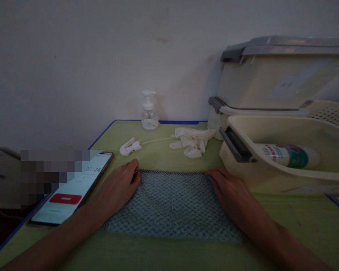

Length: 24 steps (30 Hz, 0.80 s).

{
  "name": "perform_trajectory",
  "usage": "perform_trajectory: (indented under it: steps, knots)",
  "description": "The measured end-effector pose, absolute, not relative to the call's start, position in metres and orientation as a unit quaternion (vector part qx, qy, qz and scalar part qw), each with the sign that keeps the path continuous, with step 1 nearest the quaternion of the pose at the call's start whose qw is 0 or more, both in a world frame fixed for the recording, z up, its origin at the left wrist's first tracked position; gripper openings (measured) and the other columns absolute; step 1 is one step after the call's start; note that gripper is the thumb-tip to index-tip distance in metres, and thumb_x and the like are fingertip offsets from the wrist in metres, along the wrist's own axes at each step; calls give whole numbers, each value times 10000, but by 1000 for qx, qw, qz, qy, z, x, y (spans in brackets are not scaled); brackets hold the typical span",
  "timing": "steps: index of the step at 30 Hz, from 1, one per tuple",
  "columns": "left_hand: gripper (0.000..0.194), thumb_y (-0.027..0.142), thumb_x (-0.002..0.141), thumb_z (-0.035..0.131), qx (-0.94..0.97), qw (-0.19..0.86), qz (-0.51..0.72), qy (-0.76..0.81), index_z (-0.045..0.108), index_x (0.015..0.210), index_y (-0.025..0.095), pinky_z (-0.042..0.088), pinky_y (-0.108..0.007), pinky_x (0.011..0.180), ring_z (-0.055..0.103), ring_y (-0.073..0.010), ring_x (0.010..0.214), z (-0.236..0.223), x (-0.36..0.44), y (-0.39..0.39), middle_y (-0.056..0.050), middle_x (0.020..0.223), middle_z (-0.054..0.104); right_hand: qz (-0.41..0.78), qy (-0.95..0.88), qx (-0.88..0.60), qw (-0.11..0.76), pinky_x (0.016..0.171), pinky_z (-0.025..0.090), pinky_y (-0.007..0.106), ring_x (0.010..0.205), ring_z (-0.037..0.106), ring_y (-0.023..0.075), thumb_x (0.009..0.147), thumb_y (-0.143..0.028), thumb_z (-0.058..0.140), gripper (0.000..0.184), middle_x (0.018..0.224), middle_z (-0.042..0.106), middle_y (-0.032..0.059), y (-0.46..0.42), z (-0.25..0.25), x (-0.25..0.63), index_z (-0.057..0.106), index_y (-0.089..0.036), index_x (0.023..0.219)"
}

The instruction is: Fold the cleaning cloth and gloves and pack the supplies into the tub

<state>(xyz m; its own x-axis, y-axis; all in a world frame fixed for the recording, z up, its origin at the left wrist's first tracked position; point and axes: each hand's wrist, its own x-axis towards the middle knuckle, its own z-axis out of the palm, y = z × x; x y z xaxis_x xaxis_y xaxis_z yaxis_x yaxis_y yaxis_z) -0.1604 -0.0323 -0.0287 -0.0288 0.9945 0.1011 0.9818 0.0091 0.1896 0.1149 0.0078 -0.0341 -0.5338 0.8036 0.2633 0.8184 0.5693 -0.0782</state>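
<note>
A blue-grey textured cleaning cloth point(171, 205) with a black-and-white checked edge lies spread on the green tabletop point(147, 254). At its far left corner, my left hand point(124, 184) is closed, pinching the edge between thumb and fingers. My right hand point(228, 188) is at the far right corner, its fingers bent over the checked edge and pressed together there. The near side of the cloth rests flat, and its right end is partly hidden under my right forearm.
A phone point(70, 192) showing a timer lies at left. Behind the cloth are a white spray nozzle point(130, 146), white gloves point(193, 141) and a clear pump bottle point(149, 116). At right, a cream bin point(243, 177) holds a bottle point(290, 155); lidded boxes point(260, 82) stack behind.
</note>
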Motion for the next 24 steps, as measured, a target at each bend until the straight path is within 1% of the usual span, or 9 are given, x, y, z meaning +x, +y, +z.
perform_trajectory:
  steps: [3, 7, 9, 11, 13, 16, 18, 21, 24]
  knots:
    - [131, 216, 833, 317, 698, 28, 89, 710, 428, 767, 195, 393, -328, 622, 587, -233, 680, -29, -161, -32, -58, 715, 589, -27, -873, -470, 131, 628, 482, 281, 750, 621, 166, 825, 4, 335, 311, 934, 616, 72, 10, -33, 114, 585, -158, 912]
    - [129, 199, 860, 329, 697, 25, 61, 714, 454, 834, 180, 426, -331, 656, 610, -233, 734, -29, -159, -33, -64, 773, 609, -87, -866, -489, 55, 537, 469, 281, 678, 627, 174, 825, -20, 367, 310, 975, 613, 78, 5, -27, 110, 591, -168, 980]
    - [162, 197, 878, 325, 692, 11, 45, 720, 475, 932, 166, 446, -333, 659, 618, -231, 752, -28, -157, -34, -78, 864, 617, -127, -861, -492, 16, 499, 463, 285, 607, 615, 168, 820, -32, 385, 313, 998, 609, 84, 1, -23, 108, 583, -172, 1018]
    - [227, 190, 893, 317, 693, -23, 34, 720, 472, 1055, 151, 464, -334, 646, 619, -234, 795, -28, -155, -37, -107, 1010, 591, -161, -861, -483, 6, 513, 482, 288, 634, 620, 175, 796, -13, 403, 332, 1007, 607, 99, -2, -21, 107, 582, -159, 1035]
    - [263, 162, 898, 316, 709, -68, 25, 702, 484, 1099, 149, 480, -333, 650, 603, -240, 864, -27, -153, -38, -125, 1106, 542, -192, -867, -460, 23, 573, 512, 299, 753, 627, 207, 760, 22, 413, 348, 1008, 610, 119, -3, -20, 107, 597, -131, 1013]
    - [250, 89, 875, 350, 745, -128, 11, 654, 571, 975, 148, 492, -344, 707, 570, -249, 924, -28, -153, -39, -119, 1054, 545, -236, -878, -411, 60, 660, 534, 336, 876, 605, 243, 732, 47, 408, 348, 1013, 624, 123, -3, -22, 108, 628, -113, 949]
    - [238, 61, 857, 383, 757, -159, 13, 633, 600, 907, 144, 493, -358, 732, 562, -254, 922, -29, -153, -40, -117, 1013, 558, -242, -884, -393, 78, 671, 537, 355, 858, 604, 241, 731, 51, 400, 342, 970, 640, 113, -3, -24, 108, 639, -110, 917]
    - [220, 54, 847, 413, 758, -193, 27, 623, 614, 887, 136, 495, -369, 733, 559, -263, 922, -33, -154, -41, -125, 1010, 567, -224, -889, -386, 100, 658, 541, 375, 808, 610, 236, 735, 56, 392, 335, 892, 648, 108, -3, -26, 111, 642, -98, 895]
    - [215, 62, 847, 415, 754, -215, 42, 619, 615, 904, 120, 493, -396, 759, 550, -279, 949, -31, -155, -42, -142, 1046, 563, -206, -896, -374, 125, 682, 543, 396, 833, 612, 245, 743, 53, 389, 339, 918, 646, 124, -3, -25, 114, 636, -87, 928]
